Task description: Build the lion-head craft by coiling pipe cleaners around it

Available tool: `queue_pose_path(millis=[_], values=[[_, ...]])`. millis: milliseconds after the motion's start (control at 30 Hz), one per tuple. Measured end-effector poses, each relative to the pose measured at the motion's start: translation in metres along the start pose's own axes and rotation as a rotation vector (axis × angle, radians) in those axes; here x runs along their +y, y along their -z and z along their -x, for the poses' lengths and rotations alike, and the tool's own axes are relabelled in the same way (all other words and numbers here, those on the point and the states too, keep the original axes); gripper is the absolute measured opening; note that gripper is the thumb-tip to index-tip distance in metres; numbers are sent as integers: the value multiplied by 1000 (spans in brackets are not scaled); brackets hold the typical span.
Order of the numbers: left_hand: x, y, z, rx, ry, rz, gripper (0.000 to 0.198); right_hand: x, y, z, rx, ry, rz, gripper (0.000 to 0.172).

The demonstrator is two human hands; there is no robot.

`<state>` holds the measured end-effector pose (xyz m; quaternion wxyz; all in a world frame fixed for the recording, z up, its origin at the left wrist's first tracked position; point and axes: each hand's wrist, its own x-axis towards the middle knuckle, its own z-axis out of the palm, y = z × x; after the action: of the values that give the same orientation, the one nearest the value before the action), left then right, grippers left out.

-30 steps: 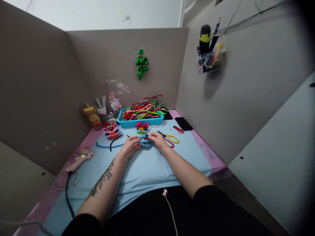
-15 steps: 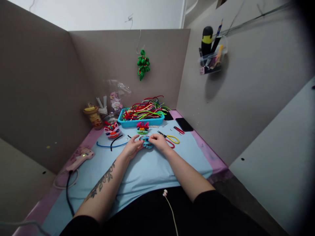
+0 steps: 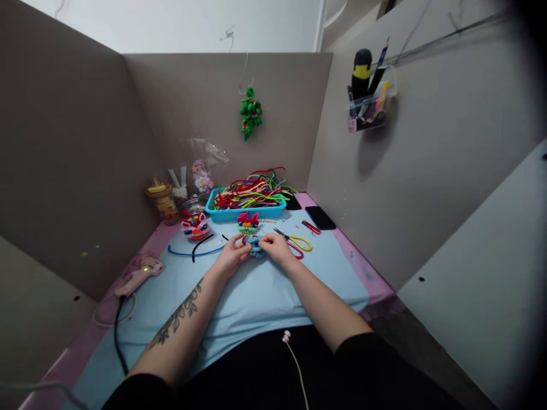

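A small blue fuzzy figure [image 3: 255,247] with some red and pink is held between both hands above the light blue cloth [image 3: 256,296]. My left hand [image 3: 232,255] grips its left side, fingers bent round it. At its right side, my right hand [image 3: 276,247] pinches it with thumb and fingertips. Just behind stands a red, pink and green figure [image 3: 248,222]. Farther left sits a red and pink figure [image 3: 196,226]. Blue and black fuzzy stems [image 3: 179,252] lie left of my left hand. Scissors [image 3: 301,242] with yellow and red handles rest right of my right hand.
Behind the figures is a blue tray [image 3: 245,214] piled with coloured fuzzy stems. To the right lie a red cutter [image 3: 311,227] and a black phone [image 3: 320,217]. A pink glue gun [image 3: 140,276] and a lidded cup [image 3: 164,202] are at left.
The blue figure has turned slightly between my hands, and my left fingers have closed in more around it. The whole view has shifted a little.
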<state>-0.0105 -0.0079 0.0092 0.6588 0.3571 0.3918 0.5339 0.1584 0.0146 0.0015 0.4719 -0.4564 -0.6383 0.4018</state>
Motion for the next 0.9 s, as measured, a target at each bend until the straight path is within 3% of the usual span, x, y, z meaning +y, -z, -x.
queue_pose_path(millis=[433,633,767,833,900], values=[[-1,-3,2,2,-17,3,59,-3,-5,3,115,29,212,10],[0,0,-1,40,-5,24,57,1,-5,2,155,114,139,10],[3,0,-2,65,-9,70,54,-4,1,4,317,270,79,16],[4,0,-2,66,-24,94,53,-10,4,9,382,406,175,19],[5,1,-2,50,-44,112,53,-15,3,16,366,547,338,20]])
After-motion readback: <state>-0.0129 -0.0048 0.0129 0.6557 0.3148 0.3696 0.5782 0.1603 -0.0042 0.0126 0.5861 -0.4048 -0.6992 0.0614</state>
